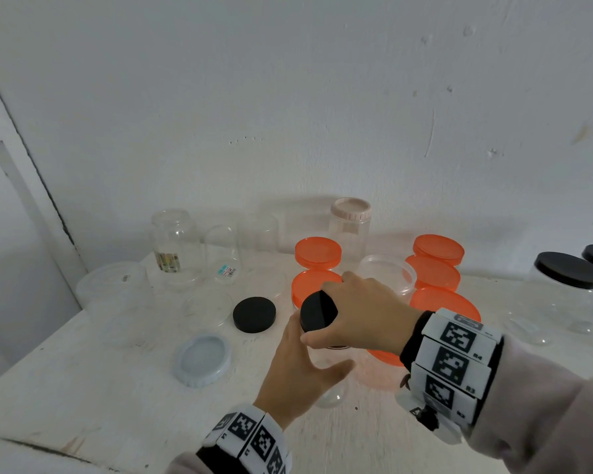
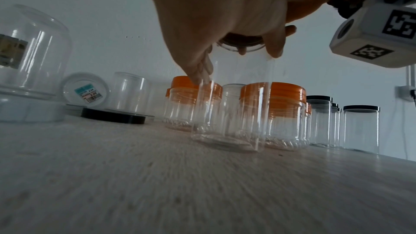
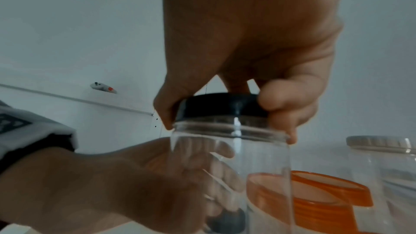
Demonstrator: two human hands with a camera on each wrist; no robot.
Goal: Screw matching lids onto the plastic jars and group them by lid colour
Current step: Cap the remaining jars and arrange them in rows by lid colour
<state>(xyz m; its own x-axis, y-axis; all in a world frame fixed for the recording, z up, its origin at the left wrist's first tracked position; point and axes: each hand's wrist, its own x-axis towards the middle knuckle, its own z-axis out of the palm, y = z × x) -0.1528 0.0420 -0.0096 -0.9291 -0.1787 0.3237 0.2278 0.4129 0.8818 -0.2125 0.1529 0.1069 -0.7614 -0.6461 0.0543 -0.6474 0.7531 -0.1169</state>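
A clear plastic jar (image 1: 332, 395) stands on the white table (image 1: 117, 405) in front of me. My left hand (image 1: 305, 357) grips its body, fingers on the left and thumb on the right. The wrap of those fingers shows through the jar (image 3: 247, 166) in the right wrist view. On the jar's mouth sits a black lid (image 1: 317, 311), and my right hand (image 1: 343, 313) grips that lid from above by its rim. The lid (image 3: 223, 106) looks slightly tilted on the neck. From the left wrist view the jar (image 2: 231, 113) rests flat on the table.
A loose black lid (image 1: 254, 314) and a pale blue lid (image 1: 202, 360) lie to the left. Several orange-lidded jars (image 1: 435, 268) crowd right behind my hands. Black-lidded jars (image 1: 569, 275) stand far right, a beige-lidded jar (image 1: 350, 217) at the wall, clear lidless jars (image 1: 175, 241) back left.
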